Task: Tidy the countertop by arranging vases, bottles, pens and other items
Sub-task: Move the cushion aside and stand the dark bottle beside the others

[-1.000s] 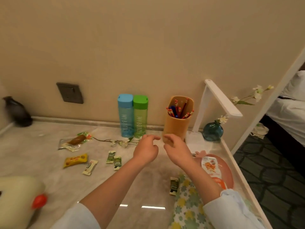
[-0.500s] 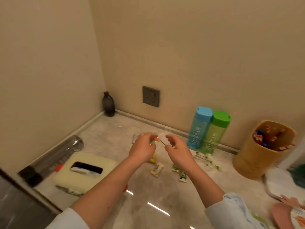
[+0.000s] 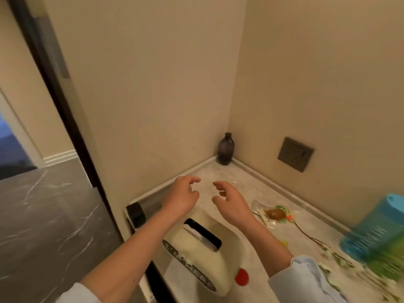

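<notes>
Marble counter [image 3: 262, 189], corner nook; vase [image 3: 226, 148] upright in back corner, apart from hands. L hand [image 3: 181, 196], R hand [image 3: 231, 202]: loosely curled, empty. Prob. next: grasp vase round body, keep upright.

Both hands are held above the marble desk [image 3: 262, 186], apart from each other and holding nothing. The left hand [image 3: 181, 196] and right hand [image 3: 231, 203] face one another, fingers [image 3: 193, 179] loosely curled.

A dark vase [image 3: 225, 148] stands upright in the far corner, left of a grey wall socket [image 3: 295, 154]. A cream tissue box [image 3: 203, 256] lies beneath the forearms, with a red item [image 3: 241, 277] just beside it. A snack packet [image 3: 273, 214] lies right of the right hand. A blue bottle [image 3: 376, 228] at the right edge is blurred.
</notes>
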A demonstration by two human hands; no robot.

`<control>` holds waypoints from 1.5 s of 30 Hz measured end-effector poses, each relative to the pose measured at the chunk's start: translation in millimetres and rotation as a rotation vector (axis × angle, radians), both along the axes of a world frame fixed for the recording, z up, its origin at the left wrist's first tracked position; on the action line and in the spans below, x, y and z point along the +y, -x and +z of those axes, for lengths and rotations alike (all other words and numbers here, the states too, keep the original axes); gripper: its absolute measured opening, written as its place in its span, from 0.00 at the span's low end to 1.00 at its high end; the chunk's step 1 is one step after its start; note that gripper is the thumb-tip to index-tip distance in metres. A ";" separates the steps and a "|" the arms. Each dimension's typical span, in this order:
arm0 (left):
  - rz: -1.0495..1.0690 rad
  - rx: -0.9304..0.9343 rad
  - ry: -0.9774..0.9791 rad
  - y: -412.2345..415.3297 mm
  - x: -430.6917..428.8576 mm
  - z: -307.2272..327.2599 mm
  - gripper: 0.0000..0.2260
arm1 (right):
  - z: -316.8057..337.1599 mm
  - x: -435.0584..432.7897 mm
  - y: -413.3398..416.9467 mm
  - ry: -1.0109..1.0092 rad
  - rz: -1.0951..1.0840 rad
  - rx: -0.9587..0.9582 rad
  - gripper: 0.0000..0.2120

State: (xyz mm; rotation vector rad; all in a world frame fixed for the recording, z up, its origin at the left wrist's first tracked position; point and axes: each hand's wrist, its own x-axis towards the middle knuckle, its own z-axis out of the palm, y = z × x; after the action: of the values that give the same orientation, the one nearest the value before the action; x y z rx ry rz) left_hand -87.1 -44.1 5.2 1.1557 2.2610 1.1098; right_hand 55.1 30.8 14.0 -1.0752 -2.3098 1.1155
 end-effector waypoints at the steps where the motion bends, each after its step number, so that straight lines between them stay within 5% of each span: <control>1: 0.017 -0.005 0.002 11.0 -5.3 -1.0 0.16 | -0.8 -1.2 12.0 0.000 0.025 -0.007 0.22; 16: -0.084 0.289 0.410 95.5 -34.1 -35.6 0.30 | -23.6 10.7 132.9 -0.077 0.259 -0.314 0.28; 27: -0.320 0.445 0.221 76.2 19.4 -13.8 0.31 | -19.6 37.7 97.2 -0.273 0.195 -0.577 0.43; 32: -0.438 0.705 0.057 34.0 58.6 13.0 0.35 | -6.5 53.7 42.5 -0.292 -0.089 -0.421 0.34; 37: -0.432 0.856 -0.107 -23.9 91.5 38.4 0.40 | -4.8 61.2 -30.7 0.158 -0.396 -0.055 0.36; 41: -0.465 0.565 -0.196 -82.1 108.9 56.9 0.52 | 4.4 50.7 -90.4 0.373 -0.527 0.236 0.32; 45: -0.630 -0.192 -0.116 -145.0 119.5 72.9 0.54 | 18.1 42.0 -151.0 0.399 -0.591 0.370 0.28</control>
State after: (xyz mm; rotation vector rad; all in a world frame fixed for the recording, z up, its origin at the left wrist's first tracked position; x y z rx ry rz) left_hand 57.9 75.4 78.1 1.5782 1.5328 1.0355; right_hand 206.1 72.8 32.1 -1.4201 -1.3817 1.3948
